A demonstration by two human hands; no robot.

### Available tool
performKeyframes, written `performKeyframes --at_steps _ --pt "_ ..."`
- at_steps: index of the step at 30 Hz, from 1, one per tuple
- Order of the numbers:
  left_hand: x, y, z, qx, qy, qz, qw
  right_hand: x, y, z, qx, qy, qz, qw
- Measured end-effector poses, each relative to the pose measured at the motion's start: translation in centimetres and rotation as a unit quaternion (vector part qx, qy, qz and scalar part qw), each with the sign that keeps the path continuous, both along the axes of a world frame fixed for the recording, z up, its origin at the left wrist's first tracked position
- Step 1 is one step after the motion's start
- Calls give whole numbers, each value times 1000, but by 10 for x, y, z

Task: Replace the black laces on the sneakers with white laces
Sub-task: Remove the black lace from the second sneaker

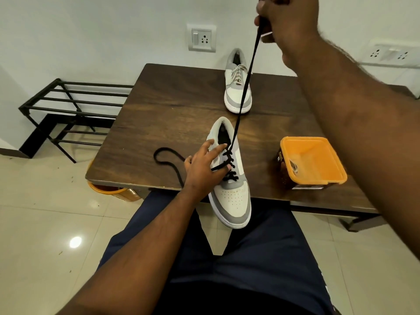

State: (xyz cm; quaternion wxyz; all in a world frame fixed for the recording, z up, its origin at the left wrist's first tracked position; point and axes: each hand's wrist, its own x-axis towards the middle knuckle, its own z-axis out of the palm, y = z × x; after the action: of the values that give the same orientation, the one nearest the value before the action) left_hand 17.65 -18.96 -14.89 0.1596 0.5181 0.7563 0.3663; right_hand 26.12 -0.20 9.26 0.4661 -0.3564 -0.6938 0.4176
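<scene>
One orange tub, something small and indistinct inside

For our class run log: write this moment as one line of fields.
step: unlacing near grey-white sneaker | right hand: pulling black lace up | left hand: steadying sneaker | far sneaker: white-laced
</scene>
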Motion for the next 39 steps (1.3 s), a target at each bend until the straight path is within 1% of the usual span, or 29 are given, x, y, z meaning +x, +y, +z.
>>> performKeyframes --at_steps 4,5,7,10,12,14,16,20,23,27,30,32,34,36,37,39 --pt "-4 1 -4 47 -22 -12 999 6 18 -27 21 -56 -150 987" --pt "-5 0 -3 48 -37 -16 998 9 14 -39 32 -66 -162 984" --pt "-10 -2 0 38 -56 -26 997 10 -3 -66 43 -90 -124 987" --pt "-10 -3 9 41 -67 -44 996 15 -41 -113 -16 -162 7 987" --pt "-8 0 16 61 -99 -49 992 19 -60 -143 -46 -225 76 970" --pt "-8 6 21 57 -73 -59 994 26 -73 -164 -53 -279 122 951" --pt "-11 10 23 31 -54 -71 996 31 -78 -174 -39 -298 149 942" --pt "-16 9 22 13 -108 -64 992 35 -81 -175 25 -330 157 930" --pt "-20 8 21 16 -143 -65 987 37 -78 -174 48 -351 158 922" --pt "-31 8 21 19 -148 -73 986 35 -78 -169 89 -396 206 890" --pt "-37 10 20 14 -146 -91 985 31 -81 -165 105 -405 206 885" --pt "-40 12 20 10 -154 -102 983 30 -84 -168 95 -384 181 900" --pt "-43 12 20 13 -164 -108 980 31 -83 -178 63 -334 132 931" --pt "-45 11 19 25 -176 -111 978 35 -81 -185 20 -283 108 953" --pt "-45 11 19 29 -181 -112 977 37 -80 -187 6 -271 113 956" --pt "-43 11 18 24 -188 -113 975 39 -81 -187 -1 -285 141 948"
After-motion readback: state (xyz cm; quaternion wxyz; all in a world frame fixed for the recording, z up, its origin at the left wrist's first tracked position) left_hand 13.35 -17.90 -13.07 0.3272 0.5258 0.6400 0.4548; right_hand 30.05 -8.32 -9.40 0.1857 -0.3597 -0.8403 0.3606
